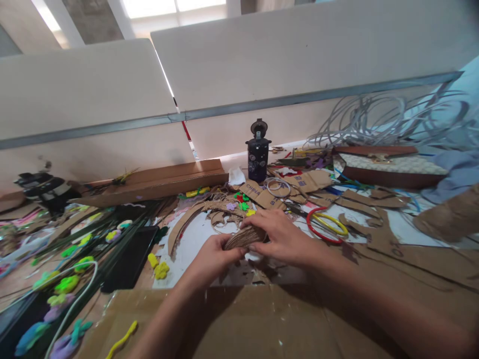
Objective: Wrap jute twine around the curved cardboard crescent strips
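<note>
Between my two hands is a brown bundle wrapped in twine (243,238), held low over the table. My left hand (215,254) grips its left end, thumb along the near side. My right hand (275,234) closes over its right end from above, so that part is hidden. Just behind lie a curved cardboard strip (183,223) and small green, red and purple fuzzy pieces (241,199). Scissors with red and yellow handles (329,224) rest right of my right hand. A yellow fuzzy flower (161,270) lies left of my left hand.
A dark bottle (258,159) with a raised lid stands behind. Cardboard scraps (310,182) and a handbag (389,169) lie to the right, below coiled grey tubing (374,122). A black phone (130,259) and colourful fuzzy flowers (67,284) lie left. Cardboard (262,319) covers the near edge.
</note>
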The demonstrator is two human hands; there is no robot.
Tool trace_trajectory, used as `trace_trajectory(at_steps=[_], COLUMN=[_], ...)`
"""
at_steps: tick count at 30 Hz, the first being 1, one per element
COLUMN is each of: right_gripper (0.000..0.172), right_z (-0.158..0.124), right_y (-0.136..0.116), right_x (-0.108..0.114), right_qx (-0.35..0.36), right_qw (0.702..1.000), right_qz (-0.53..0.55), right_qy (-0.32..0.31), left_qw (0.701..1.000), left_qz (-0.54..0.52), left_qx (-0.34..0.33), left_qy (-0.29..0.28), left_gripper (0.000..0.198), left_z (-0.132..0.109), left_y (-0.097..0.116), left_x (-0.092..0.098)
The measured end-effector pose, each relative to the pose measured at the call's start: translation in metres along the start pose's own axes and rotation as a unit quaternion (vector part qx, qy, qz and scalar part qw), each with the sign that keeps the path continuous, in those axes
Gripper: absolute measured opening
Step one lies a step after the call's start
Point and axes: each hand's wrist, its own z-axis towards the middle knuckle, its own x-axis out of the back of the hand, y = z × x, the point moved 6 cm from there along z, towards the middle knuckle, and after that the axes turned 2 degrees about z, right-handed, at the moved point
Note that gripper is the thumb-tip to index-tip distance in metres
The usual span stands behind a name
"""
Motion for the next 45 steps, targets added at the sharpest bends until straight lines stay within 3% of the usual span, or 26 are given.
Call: trace_trajectory(at_steps=[4,8,11,13,16,28,37,45], right_gripper=[0.039,0.047,0.034,0.019,0.011,0.017,0.015,0.012], right_z=[0.0,-0.002,-0.005,-0.006,-0.006,-0.004,-0.005,-0.005], right_y=[0.0,-0.002,-0.007,-0.008,-0.008,-0.008,-0.014,-0.009], right_x=[-0.006,0.005,0.014,0.014,0.011,0.011,0.005,0.018], right_qx=[0.021,0.055,0.084,0.088,0.076,0.059,0.075,0.103], right_qw=[1.0,0.995,0.985,0.982,0.983,0.983,0.987,0.984], right_qz=[0.001,-0.001,-0.001,0.002,0.019,0.057,0.064,0.001], right_qy=[-0.008,0.088,0.153,0.167,0.165,0.161,0.124,0.149], left_qw=[1.0,0.997,0.988,0.981,0.977,0.971,0.978,0.974], left_qz=[-0.009,-0.061,-0.123,-0.164,-0.194,-0.226,-0.208,-0.226], left_qx=[-0.011,0.031,0.027,0.016,0.015,0.013,0.003,0.019], left_qy=[-0.008,0.039,0.093,0.101,0.088,0.076,0.003,0.02], left_gripper=[0.02,0.023,0.027,0.03,0.033,0.027,0.027,0.036], left_z=[-0.003,0.002,0.004,0.003,0.0,-0.003,0.001,-0.002], left_y=[0.006,-0.006,-0.009,-0.007,-0.003,-0.001,-0.007,-0.003], left_x=[-0.003,0.004,0.01,0.009,0.004,0.001,0.003,0.005])
